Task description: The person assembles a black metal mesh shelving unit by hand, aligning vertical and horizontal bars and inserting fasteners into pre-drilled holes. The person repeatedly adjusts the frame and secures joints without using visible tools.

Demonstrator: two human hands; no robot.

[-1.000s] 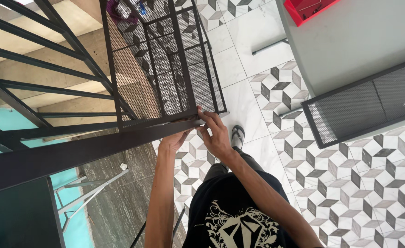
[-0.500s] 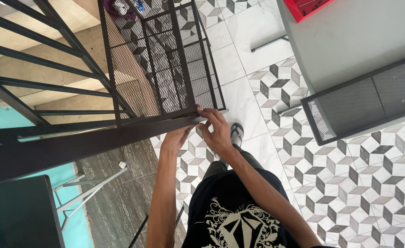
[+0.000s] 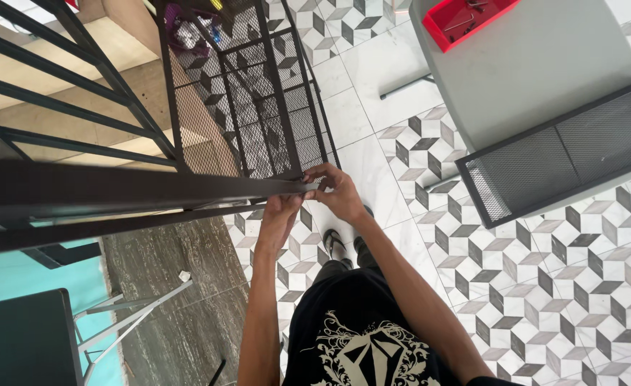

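A tall black metal rack (image 3: 244,114) with wire-mesh shelves stands in front of me, seen from above. Its top frame bar (image 3: 136,187) runs across the left of the view. My left hand (image 3: 281,211) reaches up under the end of that bar, fingers curled against it. My right hand (image 3: 335,190) pinches the corner of the frame where the bar meets the mesh shelf, thumb and fingers closed on it. Both hands meet at that corner. Whether a small part sits between the fingers is hidden.
A grey table (image 3: 544,64) at the upper right carries a red tray (image 3: 465,21) and a loose black mesh shelf panel (image 3: 565,157) hanging over its edge. The floor has patterned tiles (image 3: 544,286). Wooden stairs (image 3: 79,93) and a dark chair (image 3: 22,343) lie left.
My head has shifted slightly, so the rack and table sit lower in view. My hands remain at the same corner of the frame, the right one now gripping a little more from the side.
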